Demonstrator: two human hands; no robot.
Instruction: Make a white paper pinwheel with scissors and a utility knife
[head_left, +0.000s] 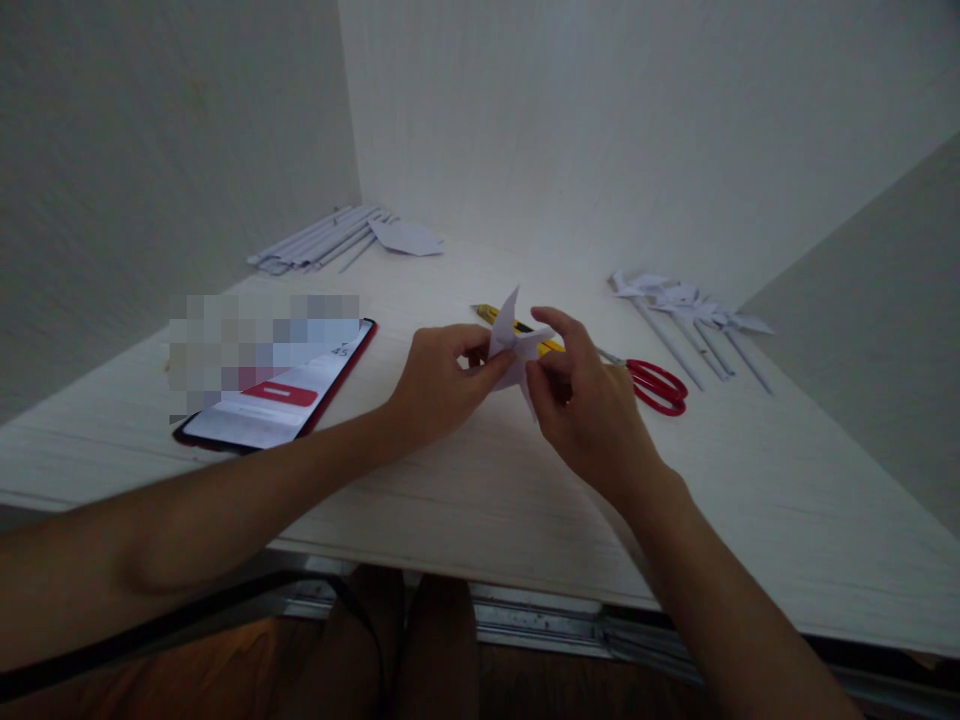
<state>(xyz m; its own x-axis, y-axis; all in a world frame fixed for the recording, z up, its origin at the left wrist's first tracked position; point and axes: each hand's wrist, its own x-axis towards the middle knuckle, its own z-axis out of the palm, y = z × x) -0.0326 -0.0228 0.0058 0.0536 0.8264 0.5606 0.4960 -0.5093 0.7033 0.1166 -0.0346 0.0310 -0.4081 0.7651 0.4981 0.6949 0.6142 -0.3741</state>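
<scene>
A white paper pinwheel [507, 335] with pointed blades is held up above the middle of the table. My left hand [442, 375] pinches it near its centre between thumb and fingers. From the other side my right hand [589, 400] grips a lower blade with thumb and bent fingers, its index finger raised and curved over the top. Behind the paper lies a yellow utility knife [486, 313], partly covered by it. Scissors with red handles [658, 388] rest just past my right hand, their blades mostly hidden.
White rolled-paper sticks [322, 240] are piled at the back left beside a flat paper piece [407, 238]. Several paper pinwheels on sticks [694, 305] lie at the right. A lit phone [281, 395] lies left on the white table [465, 500]. Walls enclose the back and sides.
</scene>
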